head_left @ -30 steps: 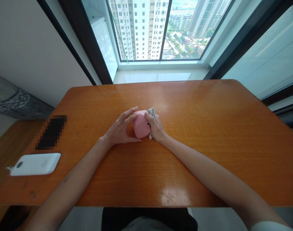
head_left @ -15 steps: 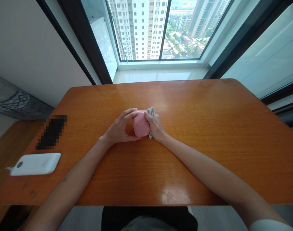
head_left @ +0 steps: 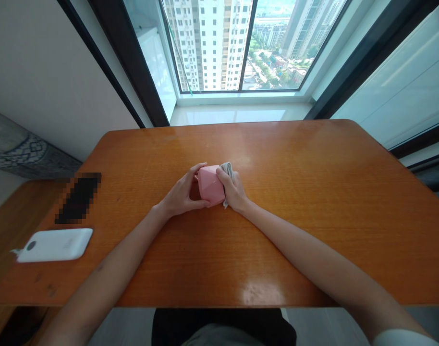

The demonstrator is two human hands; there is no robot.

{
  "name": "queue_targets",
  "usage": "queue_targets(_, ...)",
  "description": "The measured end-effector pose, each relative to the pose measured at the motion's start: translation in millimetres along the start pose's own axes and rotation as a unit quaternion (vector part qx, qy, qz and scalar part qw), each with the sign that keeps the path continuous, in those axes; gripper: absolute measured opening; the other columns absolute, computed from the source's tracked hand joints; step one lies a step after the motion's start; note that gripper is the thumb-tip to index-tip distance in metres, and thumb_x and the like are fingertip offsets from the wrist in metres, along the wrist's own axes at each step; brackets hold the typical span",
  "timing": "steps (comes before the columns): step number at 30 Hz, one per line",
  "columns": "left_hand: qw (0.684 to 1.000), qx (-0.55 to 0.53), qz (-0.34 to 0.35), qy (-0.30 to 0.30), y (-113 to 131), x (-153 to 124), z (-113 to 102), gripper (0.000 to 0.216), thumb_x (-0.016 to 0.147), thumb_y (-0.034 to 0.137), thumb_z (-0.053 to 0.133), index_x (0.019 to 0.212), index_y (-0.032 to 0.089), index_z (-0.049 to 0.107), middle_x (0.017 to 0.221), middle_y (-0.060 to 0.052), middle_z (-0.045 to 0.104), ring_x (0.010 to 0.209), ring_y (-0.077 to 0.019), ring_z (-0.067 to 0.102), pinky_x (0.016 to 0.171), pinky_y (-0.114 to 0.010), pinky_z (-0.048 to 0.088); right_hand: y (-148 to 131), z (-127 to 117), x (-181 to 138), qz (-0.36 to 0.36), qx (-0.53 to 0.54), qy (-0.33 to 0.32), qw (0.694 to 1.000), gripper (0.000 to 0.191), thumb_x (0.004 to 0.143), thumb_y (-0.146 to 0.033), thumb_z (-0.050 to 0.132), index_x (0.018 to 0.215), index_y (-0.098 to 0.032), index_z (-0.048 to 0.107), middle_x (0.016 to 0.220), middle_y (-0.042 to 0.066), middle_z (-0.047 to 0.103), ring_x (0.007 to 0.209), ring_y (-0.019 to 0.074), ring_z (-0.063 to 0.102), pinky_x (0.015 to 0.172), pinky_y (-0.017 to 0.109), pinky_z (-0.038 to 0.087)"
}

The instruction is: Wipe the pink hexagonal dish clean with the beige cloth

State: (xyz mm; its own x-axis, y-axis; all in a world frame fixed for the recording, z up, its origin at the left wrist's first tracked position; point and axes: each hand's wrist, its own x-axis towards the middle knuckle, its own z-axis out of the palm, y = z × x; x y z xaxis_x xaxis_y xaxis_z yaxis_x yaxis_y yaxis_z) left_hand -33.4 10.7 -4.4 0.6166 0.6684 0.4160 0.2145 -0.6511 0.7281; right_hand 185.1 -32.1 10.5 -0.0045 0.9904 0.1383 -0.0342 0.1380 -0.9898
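A small pink faceted object (head_left: 209, 184) sits at the middle of an orange wooden table (head_left: 313, 206). My left hand (head_left: 179, 194) curls round its left side, thumb along the bottom and fingers over the top. My right hand (head_left: 235, 191) presses against its right side and also clutches a crumpled grey-white cloth (head_left: 227, 168), which sticks out above the fingers. Both forearms rest on the table.
A white power bank (head_left: 55, 244) lies near the table's left front corner. Behind it lies a dark pixelated flat object (head_left: 78, 197). A large window (head_left: 237, 43) stands beyond the far edge. A white wall and a patterned grey object (head_left: 23, 154) are at the left.
My left fingers have closed in more tightly round the pink object, which has turned slightly. My right hand has barely moved.
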Motion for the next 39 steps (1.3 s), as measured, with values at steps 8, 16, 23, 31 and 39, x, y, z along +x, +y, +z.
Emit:
queue_targets(8,0.982,0.141,0.122,0.019,0,-1,-2,0.135,0.072,0.063,0.102,0.178,0.034,0.024,0.175,-0.022,0.044,0.162,-0.0450,0.048,0.131,-0.069,0.047,-4,0,2,-0.005,0.006,0.008,1.000,0.056,0.100,-0.071,0.058,0.071,-0.025,0.045,0.066,-0.005,0.043,0.063,0.0123,0.039,0.061,0.029,0.036)
queue_targets(16,0.986,0.130,0.095,0.053,9,1,-2,0.124,0.068,0.063,0.104,0.169,0.029,0.041,0.159,-0.020,0.062,0.144,-0.0415,0.066,0.120,-0.059,0.058,-1,0,2,-0.008,0.014,0.003,1.000,0.056,0.100,-0.074,0.059,0.074,-0.025,0.049,0.068,-0.004,0.043,0.063,0.0127,0.038,0.059,0.029,0.034)
queue_targets(23,0.998,0.042,0.012,0.054,7,3,2,0.108,0.073,0.066,0.098,0.161,0.023,0.051,0.149,-0.017,0.069,0.124,-0.0344,0.074,0.101,-0.045,0.065,1,-1,1,-0.004,0.011,-0.004,1.000,0.058,0.099,-0.075,0.060,0.072,-0.025,0.049,0.068,-0.004,0.044,0.063,0.0123,0.039,0.058,0.028,0.033)
queue_targets(31,0.997,-0.065,-0.031,0.017,-6,0,5,0.102,0.086,0.076,0.084,0.166,0.026,0.046,0.157,-0.019,0.062,0.133,-0.0376,0.070,0.108,-0.052,0.063,-4,1,1,0.002,-0.004,-0.011,1.000,0.060,0.096,-0.079,0.059,0.072,-0.025,0.047,0.066,-0.004,0.043,0.063,0.0118,0.039,0.057,0.027,0.032)
queue_targets(39,0.990,0.111,0.083,0.011,3,-1,-3,0.142,0.066,0.064,0.105,0.178,0.032,0.024,0.176,-0.022,0.043,0.162,-0.0457,0.047,0.133,-0.068,0.044,-8,0,1,0.005,0.000,-0.007,1.000,0.059,0.096,-0.077,0.058,0.071,-0.025,0.046,0.065,-0.004,0.043,0.062,0.0122,0.039,0.058,0.028,0.034)
